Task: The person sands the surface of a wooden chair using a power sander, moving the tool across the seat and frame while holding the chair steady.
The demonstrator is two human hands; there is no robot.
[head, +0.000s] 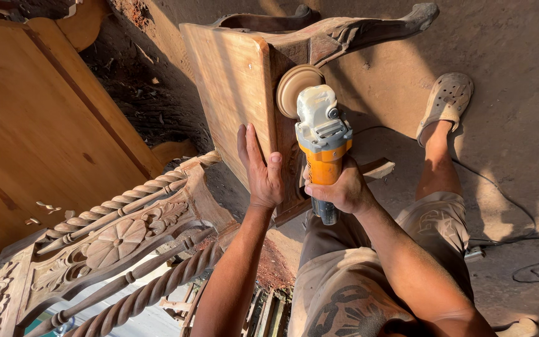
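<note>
1. Two hands are working on one piece in the head view: a wooden table tipped on its side on the floor, its flat top facing left and its carved leg reaching away to the upper right.

2. The right hand is clenching the orange body of an angle grinder, whose long axis is running straight away from the person, head end farthest.

3. The grinder's round sanding disc is lying just beyond the hand, pressing against the table's edge rail beside the top; this contact is the relation that matters, and the right hand is the nearer one to it.

4. The left hand is lying flat and released against the edge of the table top, fingers stretched upward, gripping nothing, just beside the grinder body but apart from the disc.

5. A black cable is trailing across the floor to the right, behind the person's sandalled foot.

6. A carved chair frame with twisted spindles is lying at lower left, near the left forearm, and a large wooden panel is leaning further left; neither is blocking the disc.
</note>
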